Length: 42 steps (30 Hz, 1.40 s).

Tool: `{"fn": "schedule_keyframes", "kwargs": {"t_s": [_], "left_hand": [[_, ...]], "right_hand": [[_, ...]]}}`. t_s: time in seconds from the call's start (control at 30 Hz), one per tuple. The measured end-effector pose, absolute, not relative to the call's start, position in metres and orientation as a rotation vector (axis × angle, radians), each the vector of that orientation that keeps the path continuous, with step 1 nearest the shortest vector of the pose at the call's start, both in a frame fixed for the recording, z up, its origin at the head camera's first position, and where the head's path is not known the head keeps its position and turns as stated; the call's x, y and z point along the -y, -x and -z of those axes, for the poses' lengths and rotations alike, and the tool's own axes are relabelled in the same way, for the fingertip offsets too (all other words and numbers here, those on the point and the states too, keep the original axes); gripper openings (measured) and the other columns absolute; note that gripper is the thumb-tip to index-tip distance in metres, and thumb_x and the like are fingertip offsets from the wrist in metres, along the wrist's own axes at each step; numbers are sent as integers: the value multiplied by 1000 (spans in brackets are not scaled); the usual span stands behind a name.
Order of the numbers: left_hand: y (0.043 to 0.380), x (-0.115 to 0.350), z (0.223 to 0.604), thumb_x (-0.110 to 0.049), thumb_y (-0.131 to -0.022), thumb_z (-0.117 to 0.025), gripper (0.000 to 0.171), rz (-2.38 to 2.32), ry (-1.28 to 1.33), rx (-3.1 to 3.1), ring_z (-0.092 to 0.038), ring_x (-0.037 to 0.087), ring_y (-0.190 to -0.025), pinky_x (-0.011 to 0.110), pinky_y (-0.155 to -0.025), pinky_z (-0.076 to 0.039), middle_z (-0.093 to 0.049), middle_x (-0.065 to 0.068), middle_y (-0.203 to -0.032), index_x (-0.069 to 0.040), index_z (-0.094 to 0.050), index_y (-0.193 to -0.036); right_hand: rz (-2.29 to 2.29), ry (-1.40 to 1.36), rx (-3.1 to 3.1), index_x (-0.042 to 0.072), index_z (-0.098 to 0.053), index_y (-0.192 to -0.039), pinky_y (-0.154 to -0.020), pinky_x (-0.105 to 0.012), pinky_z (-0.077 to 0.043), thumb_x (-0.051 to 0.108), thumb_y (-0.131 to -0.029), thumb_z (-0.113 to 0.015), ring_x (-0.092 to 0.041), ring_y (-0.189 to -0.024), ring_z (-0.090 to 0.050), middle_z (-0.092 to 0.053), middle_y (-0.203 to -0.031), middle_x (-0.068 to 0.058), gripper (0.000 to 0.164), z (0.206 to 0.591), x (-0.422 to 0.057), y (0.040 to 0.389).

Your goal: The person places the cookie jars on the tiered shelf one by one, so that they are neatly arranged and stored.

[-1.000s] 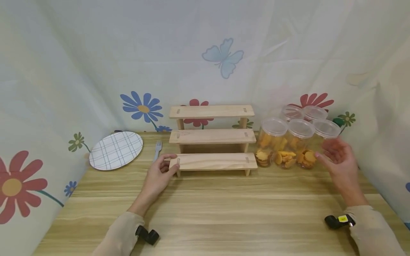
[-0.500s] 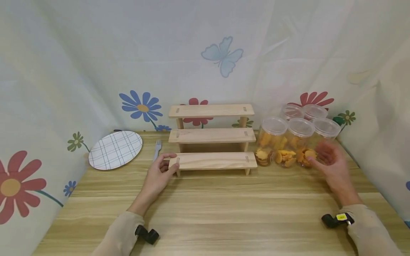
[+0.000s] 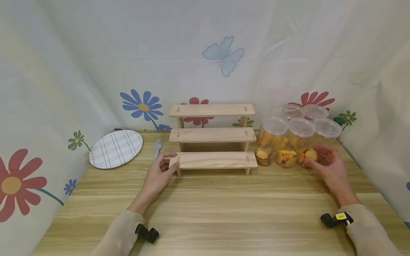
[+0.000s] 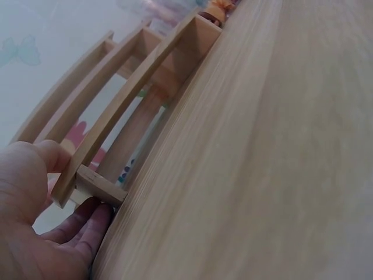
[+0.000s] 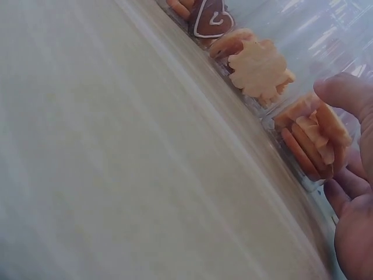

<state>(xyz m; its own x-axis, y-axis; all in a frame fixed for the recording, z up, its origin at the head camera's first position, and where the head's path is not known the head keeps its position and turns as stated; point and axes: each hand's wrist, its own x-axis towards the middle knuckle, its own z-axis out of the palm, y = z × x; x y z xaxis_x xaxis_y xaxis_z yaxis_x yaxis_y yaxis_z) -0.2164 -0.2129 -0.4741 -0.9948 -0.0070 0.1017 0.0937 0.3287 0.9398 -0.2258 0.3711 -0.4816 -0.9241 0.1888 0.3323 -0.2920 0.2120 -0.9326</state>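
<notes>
At the left end of a three-step wooden shelf (image 3: 213, 160), my left hand (image 3: 159, 173) grips the lowest board. In the left wrist view the thumb lies on the board's top and the fingers bend by the end leg (image 4: 100, 185). My right hand (image 3: 331, 171) curves round the rightmost front jar (image 3: 327, 128), a clear one with a lid and cookies inside. Its thumb crosses the jar's front, as the right wrist view shows, with the cookies (image 5: 315, 137) visible beside it; some fingers are behind the jar. Two similar cookie jars (image 3: 301, 128) stand to its left.
Two more lidded jars (image 3: 315, 111) stand behind the front row. On the left lie a checked plate (image 3: 116, 149) and a grey fork (image 3: 158, 147). A flowered cloth (image 3: 224, 85) hangs behind the wooden table (image 3: 224, 213).
My right hand has moved left and closed in round the rightmost front jar. The left hand stays at the shelf's end, and the jars have kept their places.
</notes>
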Motion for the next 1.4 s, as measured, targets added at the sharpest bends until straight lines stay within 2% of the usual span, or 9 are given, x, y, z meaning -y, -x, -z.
{"fn": "schedule_keyframes", "kwargs": {"t_s": [0.2,0.43,0.67,0.87,1.1,1.4], "left_hand": [[216,212,473,-29,-109,-76,43,1784,71,2487,-73,28,-112,27,-86,-55,-74,19,-130,-19,-63,-149],[216,212,473,-30,-109,-77,42,1776,79,2494,-74,27,-110,28,-85,-56,-75,18,-127,-19,-64,-148],[215,211,472,-30,-109,-77,42,1771,79,2498,-74,26,-110,28,-85,-55,-76,17,-127,-20,-64,-148],[215,212,473,-30,-109,-76,42,1769,76,2503,-73,26,-109,29,-85,-55,-76,17,-126,-19,-64,-148],[216,213,475,-29,-110,-75,43,1760,88,2504,-74,24,-109,29,-85,-56,-76,17,-126,-17,-62,-149],[217,212,475,-30,-109,-76,40,1764,78,2503,-73,26,-109,31,-82,-55,-75,16,-125,-22,-64,-147]], "right_hand": [[-1752,-70,2150,20,-57,-147,-101,-7,-45,-5,-97,-84,2,-124,-59,-67,-134,14,62,480,-372,227],[-1660,-37,2192,8,-56,-153,-100,-7,-45,-4,-96,-85,2,-124,-59,-68,-134,15,65,484,-375,228],[-1726,8,2093,9,-62,-145,-97,-8,-46,-8,-93,-86,0,-118,-63,-71,-125,15,60,476,-373,223],[-1795,17,2004,9,-64,-141,-98,-10,-46,-9,-91,-87,-3,-117,-64,-73,-125,10,58,457,-370,220],[-1603,45,2070,13,-65,-138,-97,-8,-46,-9,-91,-87,-2,-114,-64,-72,-124,14,57,429,-372,214],[-1453,45,2141,15,-65,-139,-95,-7,-46,-1,-95,-88,-3,-107,-64,-71,-120,17,52,381,-378,201]]}}
